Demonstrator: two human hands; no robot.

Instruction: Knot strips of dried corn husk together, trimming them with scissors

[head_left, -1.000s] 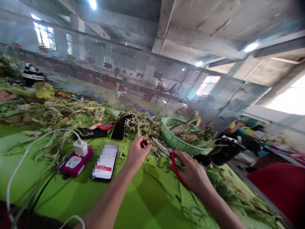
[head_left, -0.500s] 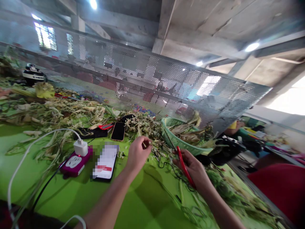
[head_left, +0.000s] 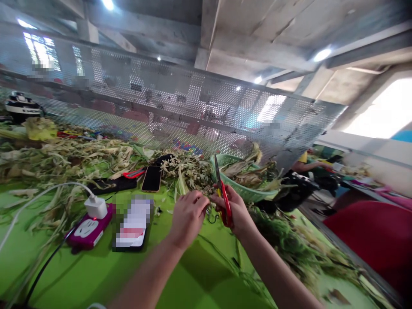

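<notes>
Red-handled scissors [head_left: 226, 206] are held in your right hand [head_left: 237, 209], over the middle of the green bench [head_left: 80, 274], your fingers curled round the handles and the blades pointing up toward the far edge, in front of the green basket [head_left: 260, 195]. Your left hand [head_left: 189, 218] meets it from the other side, back turned up, fingertips drawn together just beside the right thumb and forefinger; whether the two touch, or what lies between them, cannot be told. I judge the step in hand to be a small piece of fingertip work with the scissors held out of the way: the blades look nearly closed and rest on nothing that shows. Any next move calls, in my judgement, for keeping those points off the basket rim and away from your left fingers. Relative to the fingers, then, the scissors lie within the right grip and near the left fingertips, apart from them. Beyond your hands, toward the far edge, sits a pile of small pale plant pieces [head_left: 189, 168], with dry husks [head_left: 106, 151] spread to the far left corner. Nearer the left end are a lit phone [head_left: 133, 225] and a purple power strip [head_left: 86, 234]; along the right edge lies a green tangle [head_left: 280, 231].
</notes>
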